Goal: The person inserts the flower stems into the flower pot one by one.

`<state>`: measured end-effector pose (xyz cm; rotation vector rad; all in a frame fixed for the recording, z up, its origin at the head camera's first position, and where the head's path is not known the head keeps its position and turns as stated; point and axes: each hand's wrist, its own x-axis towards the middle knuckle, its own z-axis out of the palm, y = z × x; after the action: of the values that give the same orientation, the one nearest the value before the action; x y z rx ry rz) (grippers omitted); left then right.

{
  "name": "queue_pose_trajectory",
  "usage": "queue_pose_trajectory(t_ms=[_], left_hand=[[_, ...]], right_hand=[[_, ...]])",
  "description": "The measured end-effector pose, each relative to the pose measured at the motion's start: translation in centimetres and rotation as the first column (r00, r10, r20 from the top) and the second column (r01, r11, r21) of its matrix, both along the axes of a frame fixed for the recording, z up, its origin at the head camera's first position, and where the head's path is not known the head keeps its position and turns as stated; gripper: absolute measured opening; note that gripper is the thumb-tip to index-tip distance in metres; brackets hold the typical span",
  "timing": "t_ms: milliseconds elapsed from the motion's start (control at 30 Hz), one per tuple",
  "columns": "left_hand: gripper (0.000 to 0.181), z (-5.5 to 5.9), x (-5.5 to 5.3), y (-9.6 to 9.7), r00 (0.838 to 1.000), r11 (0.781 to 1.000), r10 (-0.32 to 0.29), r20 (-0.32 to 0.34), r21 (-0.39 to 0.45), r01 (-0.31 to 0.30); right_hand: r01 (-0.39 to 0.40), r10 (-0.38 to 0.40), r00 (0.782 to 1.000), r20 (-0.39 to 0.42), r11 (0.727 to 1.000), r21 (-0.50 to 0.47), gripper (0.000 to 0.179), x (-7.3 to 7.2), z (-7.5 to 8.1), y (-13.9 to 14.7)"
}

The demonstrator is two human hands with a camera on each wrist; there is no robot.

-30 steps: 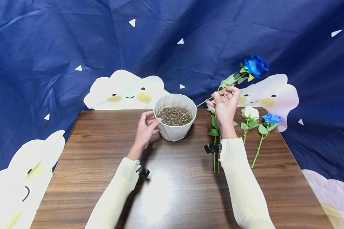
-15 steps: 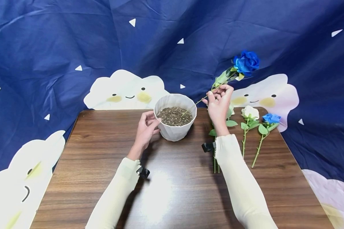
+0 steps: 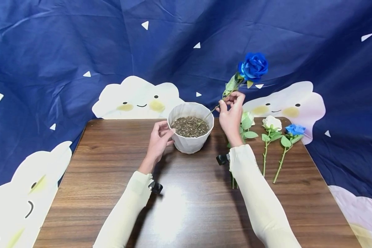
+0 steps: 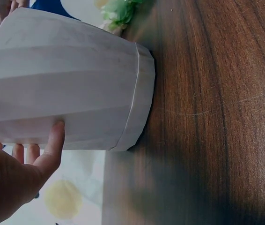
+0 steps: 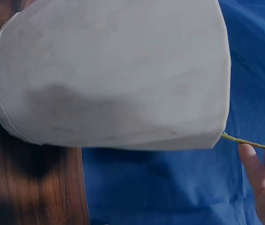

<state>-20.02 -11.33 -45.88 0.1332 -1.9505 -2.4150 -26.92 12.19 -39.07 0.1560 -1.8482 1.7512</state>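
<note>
A white faceted flowerpot stands upright on the table, holding dark soil. At its left side my left hand holds the wall, thumb at the front and the other fingers farther round. The left wrist view shows the thumb pressed on the pot's side. My right hand, beyond the pot's right rim, pinches the stem of a blue rose below its leaves. The rose leans up to the right, its stem passing over the rim with the lower end at the soil.
Right of the pot, partly hidden by the right forearm, lie stems with a white rose. Farther right lie another white rose and a blue rose on the brown wooden table. A blue cloth hangs behind.
My right hand has moved left toward the pot, and the blue rose has tilted more upright, its bloom shifting left and up. The left hand still holds the pot in place.
</note>
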Motion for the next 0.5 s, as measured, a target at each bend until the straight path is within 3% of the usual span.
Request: queue_pose_trajectory(t_ms=[267, 500], left_hand=[[0.048, 0.0, 0.0, 0.0, 1.000, 1.000, 0.006, -0.011, 0.001, -0.006], [0.047, -0.1, 0.0, 0.1, 1.000, 1.000, 0.011, -0.025, -0.004, -0.011]], right_hand=[[0.006, -0.006, 1.000, 0.002, 0.993, 0.116, 0.034, -0.1, -0.5, -1.0], [-0.034, 0.036, 0.999, -0.006, 0.979, 0.202, 0.040, -0.1, -1.2, -1.6]])
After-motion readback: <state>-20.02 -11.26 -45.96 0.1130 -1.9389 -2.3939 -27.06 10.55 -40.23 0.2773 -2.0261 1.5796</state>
